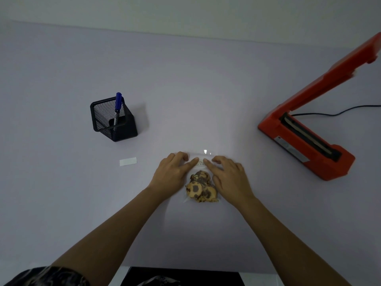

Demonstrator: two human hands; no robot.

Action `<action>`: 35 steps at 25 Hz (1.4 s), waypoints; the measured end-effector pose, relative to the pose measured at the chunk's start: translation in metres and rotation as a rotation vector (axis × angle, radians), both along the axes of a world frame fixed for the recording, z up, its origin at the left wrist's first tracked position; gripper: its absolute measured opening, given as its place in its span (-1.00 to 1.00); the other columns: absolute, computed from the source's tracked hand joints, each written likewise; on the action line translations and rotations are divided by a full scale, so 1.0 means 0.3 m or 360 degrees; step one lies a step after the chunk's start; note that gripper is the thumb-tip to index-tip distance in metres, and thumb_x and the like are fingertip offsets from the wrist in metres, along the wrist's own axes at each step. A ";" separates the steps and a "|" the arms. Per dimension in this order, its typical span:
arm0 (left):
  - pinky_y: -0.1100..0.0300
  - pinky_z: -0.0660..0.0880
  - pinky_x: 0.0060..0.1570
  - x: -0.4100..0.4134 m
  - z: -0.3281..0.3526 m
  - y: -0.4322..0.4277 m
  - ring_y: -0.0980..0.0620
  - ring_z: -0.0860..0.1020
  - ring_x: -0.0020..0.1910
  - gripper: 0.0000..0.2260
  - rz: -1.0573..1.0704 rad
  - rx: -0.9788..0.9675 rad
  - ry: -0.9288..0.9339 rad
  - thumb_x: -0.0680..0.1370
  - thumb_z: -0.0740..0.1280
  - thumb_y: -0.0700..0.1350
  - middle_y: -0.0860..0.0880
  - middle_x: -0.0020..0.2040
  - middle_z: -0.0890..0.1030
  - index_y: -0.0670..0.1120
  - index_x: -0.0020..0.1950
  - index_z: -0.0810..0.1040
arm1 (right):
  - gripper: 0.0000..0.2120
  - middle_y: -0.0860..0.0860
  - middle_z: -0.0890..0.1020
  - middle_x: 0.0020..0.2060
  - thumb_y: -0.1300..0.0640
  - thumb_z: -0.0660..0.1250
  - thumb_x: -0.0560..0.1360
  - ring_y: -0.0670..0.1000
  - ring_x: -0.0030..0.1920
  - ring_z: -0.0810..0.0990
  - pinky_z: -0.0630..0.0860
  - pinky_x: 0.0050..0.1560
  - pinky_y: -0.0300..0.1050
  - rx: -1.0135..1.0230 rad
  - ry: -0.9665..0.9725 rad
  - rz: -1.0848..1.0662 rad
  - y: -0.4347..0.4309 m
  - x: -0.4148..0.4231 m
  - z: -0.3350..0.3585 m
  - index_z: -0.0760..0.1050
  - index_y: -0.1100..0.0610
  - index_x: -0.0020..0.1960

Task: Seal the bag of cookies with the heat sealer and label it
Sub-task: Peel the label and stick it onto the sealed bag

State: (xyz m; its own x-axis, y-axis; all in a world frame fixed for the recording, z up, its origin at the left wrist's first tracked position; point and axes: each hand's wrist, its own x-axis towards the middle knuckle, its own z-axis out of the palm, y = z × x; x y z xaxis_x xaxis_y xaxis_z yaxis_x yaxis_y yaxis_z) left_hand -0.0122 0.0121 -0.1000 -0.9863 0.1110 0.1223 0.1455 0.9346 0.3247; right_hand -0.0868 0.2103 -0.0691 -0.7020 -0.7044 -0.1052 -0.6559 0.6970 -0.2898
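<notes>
A clear plastic bag of chocolate-chip cookies (pixel 201 186) lies flat on the pale table, cookies at its near end. A small label with writing (pixel 201 163) sits on the bag's upper part, between my thumbs. My left hand (pixel 173 172) presses on the bag's left side and my right hand (pixel 226 174) on its right side, fingers spread flat, thumbs meeting at the label. The orange heat sealer (pixel 305 139) stands at the right with its arm raised. A blank white label strip (pixel 128 161) lies left of the bag.
A black mesh pen holder (pixel 114 120) with a blue marker (pixel 118 106) stands at the left middle. The sealer's black cable (pixel 340 112) runs off to the right. A dark object (pixel 181 277) lies at the table's near edge.
</notes>
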 end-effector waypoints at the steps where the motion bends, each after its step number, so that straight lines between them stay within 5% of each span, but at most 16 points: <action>1: 0.08 0.50 -0.26 0.001 0.001 0.003 -0.12 0.52 -0.16 -0.54 0.0016 -0.0016 0.0002 0.40 0.40 0.00 -0.18 0.03 0.54 -0.08 0.27 0.52 | -0.55 0.07 0.59 0.05 0.10 0.13 0.41 0.08 0.02 0.58 0.50 -0.08 -0.01 -0.0007 -0.0002 -0.0002 0.000 0.003 0.000 0.44 0.04 0.29; 7: 0.07 0.52 -0.30 -0.010 0.028 0.018 -0.16 0.53 -0.18 -0.64 0.0140 0.0066 -0.0070 0.47 0.29 -0.03 -0.22 -0.04 0.53 -0.08 0.24 0.56 | -0.54 0.09 0.55 0.09 0.13 0.04 0.47 0.10 0.05 0.54 0.46 -0.04 0.01 -0.0114 -0.0109 0.0017 -0.004 -0.007 0.017 0.38 0.07 0.34; 13: 0.09 0.53 -0.22 0.022 0.115 0.056 -0.06 0.50 -0.22 -0.68 0.0588 0.0584 -0.0087 0.55 0.27 -0.20 -0.20 -0.08 0.52 -0.08 0.30 0.51 | -0.55 0.07 0.38 0.33 0.18 0.14 0.59 -0.02 0.33 0.36 0.34 0.34 -0.11 -0.0742 -0.0637 -0.0573 0.028 0.072 0.070 0.16 0.11 0.45; 16: 0.14 0.46 -0.14 0.054 0.151 0.096 -0.03 0.50 -0.16 -0.58 0.0921 0.0736 -0.0376 0.54 0.31 -0.02 -0.16 -0.08 0.54 -0.11 0.37 0.41 | -0.50 0.07 0.41 0.26 0.09 0.24 0.54 -0.02 0.18 0.48 0.46 0.22 -0.10 -0.0747 -0.0840 -0.0872 0.059 0.147 0.078 0.20 0.10 0.44; 20: 0.19 0.45 -0.03 0.093 0.188 0.151 0.02 0.51 -0.05 -0.50 0.1046 0.0953 -0.0666 0.50 0.36 0.03 -0.11 0.03 0.57 -0.11 0.38 0.39 | -0.37 0.00 0.53 0.06 0.15 0.40 0.44 -0.17 -0.08 0.54 0.46 -0.10 -0.47 -0.0732 -0.1246 -0.0998 0.047 0.220 0.093 0.23 0.15 0.43; 23: 0.31 0.36 -0.01 0.096 0.209 0.157 0.09 0.47 -0.05 -0.49 0.1148 0.1268 -0.0731 0.49 0.40 -0.07 -0.07 0.04 0.56 -0.09 0.41 0.37 | -0.38 -0.10 0.55 -0.07 0.25 0.41 0.43 -0.23 -0.10 0.54 0.41 -0.11 -0.58 -0.0785 -0.1272 -0.1070 0.017 0.228 0.095 0.25 0.17 0.42; 29: 0.44 0.46 -0.10 0.020 0.269 0.038 0.15 0.54 -0.16 -0.50 0.1034 0.1629 -0.0545 0.48 0.41 -0.17 -0.01 -0.12 0.59 -0.07 0.40 0.37 | -0.38 -0.01 0.54 0.01 0.27 0.41 0.42 -0.24 -0.10 0.52 0.43 -0.14 -0.57 -0.0996 -0.1120 -0.1095 -0.093 0.155 0.152 0.26 0.14 0.41; 35: 0.14 0.51 0.12 -0.255 0.340 -0.105 0.06 0.58 -0.12 -0.50 0.0985 0.1692 -0.0332 0.47 0.42 -0.18 0.00 -0.15 0.60 -0.06 0.39 0.38 | -0.39 0.04 0.51 0.11 0.25 0.38 0.45 -0.11 -0.05 0.52 0.48 -0.12 -0.44 -0.1152 -0.0995 -0.1014 -0.248 -0.115 0.205 0.22 0.10 0.44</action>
State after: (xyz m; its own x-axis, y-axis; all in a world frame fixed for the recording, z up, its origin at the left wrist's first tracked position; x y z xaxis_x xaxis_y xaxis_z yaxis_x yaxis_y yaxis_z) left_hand -0.0888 -0.0193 0.0019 -0.8488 -0.4364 -0.2984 -0.3703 0.0880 0.9247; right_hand -0.1213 0.1359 -0.0075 -0.9202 -0.2775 -0.2762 0.1556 0.3882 -0.9083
